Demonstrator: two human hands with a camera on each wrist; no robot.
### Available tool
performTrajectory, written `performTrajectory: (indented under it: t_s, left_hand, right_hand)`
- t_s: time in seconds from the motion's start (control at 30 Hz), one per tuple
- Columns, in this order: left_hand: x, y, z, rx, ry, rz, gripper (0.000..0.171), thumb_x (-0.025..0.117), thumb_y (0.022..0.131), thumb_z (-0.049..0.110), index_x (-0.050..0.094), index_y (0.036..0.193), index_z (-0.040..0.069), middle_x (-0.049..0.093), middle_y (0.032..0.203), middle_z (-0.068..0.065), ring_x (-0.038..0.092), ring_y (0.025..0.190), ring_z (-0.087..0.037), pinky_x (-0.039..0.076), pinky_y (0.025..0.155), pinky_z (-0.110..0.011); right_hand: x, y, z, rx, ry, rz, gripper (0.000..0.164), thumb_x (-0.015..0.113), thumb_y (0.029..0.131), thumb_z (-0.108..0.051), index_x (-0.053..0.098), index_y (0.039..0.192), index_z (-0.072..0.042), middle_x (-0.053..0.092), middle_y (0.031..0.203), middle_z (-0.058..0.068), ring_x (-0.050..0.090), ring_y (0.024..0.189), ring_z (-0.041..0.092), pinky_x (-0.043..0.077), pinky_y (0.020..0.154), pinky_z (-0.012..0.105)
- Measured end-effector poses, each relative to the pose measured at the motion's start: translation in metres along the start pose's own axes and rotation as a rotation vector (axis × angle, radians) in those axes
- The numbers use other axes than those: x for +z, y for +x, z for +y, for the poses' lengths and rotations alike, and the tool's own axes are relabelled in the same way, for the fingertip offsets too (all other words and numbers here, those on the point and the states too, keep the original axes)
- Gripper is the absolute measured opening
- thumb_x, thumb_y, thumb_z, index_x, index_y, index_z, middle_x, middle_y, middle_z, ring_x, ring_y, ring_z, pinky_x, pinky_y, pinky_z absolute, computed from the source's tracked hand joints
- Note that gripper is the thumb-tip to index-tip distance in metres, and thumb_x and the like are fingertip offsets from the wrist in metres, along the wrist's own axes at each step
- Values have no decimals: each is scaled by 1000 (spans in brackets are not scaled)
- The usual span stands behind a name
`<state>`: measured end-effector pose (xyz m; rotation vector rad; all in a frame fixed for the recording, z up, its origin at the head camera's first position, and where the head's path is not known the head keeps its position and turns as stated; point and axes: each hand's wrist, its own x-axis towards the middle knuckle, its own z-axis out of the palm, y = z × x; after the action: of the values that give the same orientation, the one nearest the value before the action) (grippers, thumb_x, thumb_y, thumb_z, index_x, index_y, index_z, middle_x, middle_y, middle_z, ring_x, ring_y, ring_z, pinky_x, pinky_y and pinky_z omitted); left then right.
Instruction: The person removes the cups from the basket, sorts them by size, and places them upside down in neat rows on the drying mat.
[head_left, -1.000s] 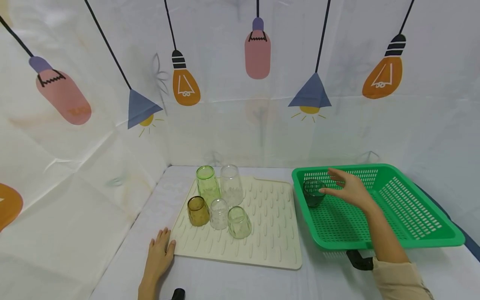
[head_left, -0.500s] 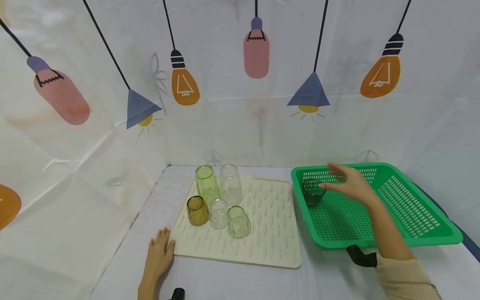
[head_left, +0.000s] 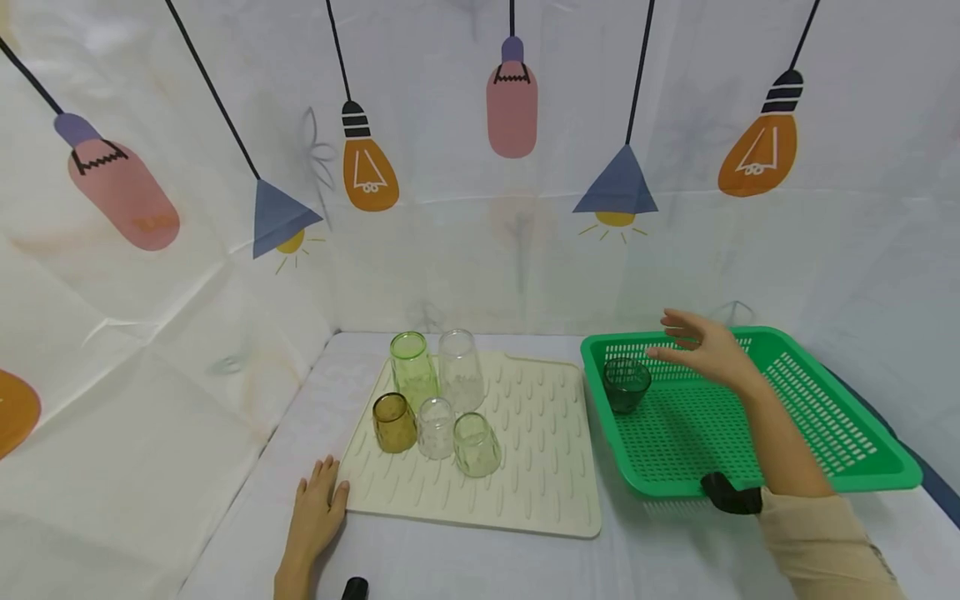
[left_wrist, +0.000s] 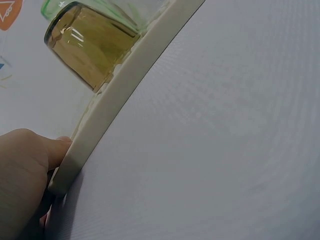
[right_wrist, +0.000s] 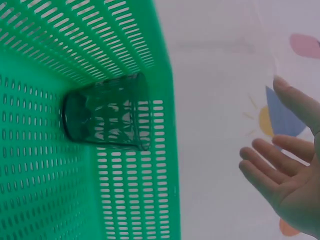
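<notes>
My right hand (head_left: 708, 352) hovers over the green plastic basket (head_left: 817, 482), fingers spread and holding nothing. A dark green glass (head_left: 627, 385) stands in the basket's left back corner, just left of the thumb. In the right wrist view this glass (right_wrist: 107, 112) leans close to the slotted wall, apart from the hand (right_wrist: 287, 180). My left hand (head_left: 315, 508) lies with fingers straight on the table, its thumb touching the left edge of the cream draining mat (head_left: 540, 467). The left wrist view shows the thumb (left_wrist: 57, 150) against the mat's side, near an amber glass (left_wrist: 92, 45).
On the mat's left half stand the amber glass (head_left: 394, 423), a tall green glass (head_left: 415, 371), a tall clear glass (head_left: 461, 371), a short clear glass (head_left: 437, 429) and a pale green glass (head_left: 477, 446). A lamp-printed sheet (head_left: 450, 267) hangs behind.
My right hand has lifted and drawn away to the right from the dark green glass, which stays in the basket. The left hand has not moved.
</notes>
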<state>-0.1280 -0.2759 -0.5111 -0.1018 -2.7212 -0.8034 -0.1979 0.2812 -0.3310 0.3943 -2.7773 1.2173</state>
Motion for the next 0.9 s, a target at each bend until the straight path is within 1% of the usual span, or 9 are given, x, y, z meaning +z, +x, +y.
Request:
performTrajectory:
  t_s: [0.13,0.3,0.37,0.5,0.6,0.7,0.9]
  left_hand:
    - [-1,-1,0,4,7,2,42,53,90,5,47,122,-21,43,130,-39,34,124,-56,21,99,-69]
    - [-1,0,0,12,6,-1,42,53,90,5,47,122,-22,42,129,-39,34,124,-55,20,100,-68]
    - [0,0,0,6,3,-4,42,53,91,5,47,122,-22,42,130,-39,34,124,-55,20,100,-68]
    - [0,0,0,-8,2,-10,43,53,91,6,46,123,-21,42,131,-38,33,125,-55,20,100,-68]
    - [0,0,1,-6,4,-10,42,52,91,5,46,123,-21,42,131,-39,33,125,-55,20,100,-68]
    - [0,0,1,2,10,-4,42,52,91,5,47,122,-22,42,130,-39,34,124,-55,20,100,-68]
    - [0,-1,2,-10,5,-4,42,52,91,6,47,122,-21,42,130,-39,34,124,-55,20,100,-68]
  right_hand:
    - [2,9,9,-1,2,-13,78,68,87,-23,25,145,7,35,141,34,38,124,51,38,95,62]
    - [4,21,24,6,-6,-60,79,69,87,-21,24,143,10,34,140,35,37,125,52,38,96,62]
    - [6,26,29,8,-31,-84,79,69,86,-22,25,142,12,34,140,36,37,125,52,39,95,62]
    - [9,31,36,34,-81,-163,83,71,84,-27,27,141,14,34,139,38,36,124,53,41,93,61]
    - [10,33,43,58,-92,-229,84,72,83,-29,28,140,15,34,138,38,35,124,54,43,92,60]
    - [11,33,50,61,-73,-265,82,73,82,-27,30,138,15,35,137,38,36,123,55,45,91,58]
    - [13,32,66,40,11,-289,79,74,81,-19,30,138,16,34,138,38,38,122,55,48,89,55]
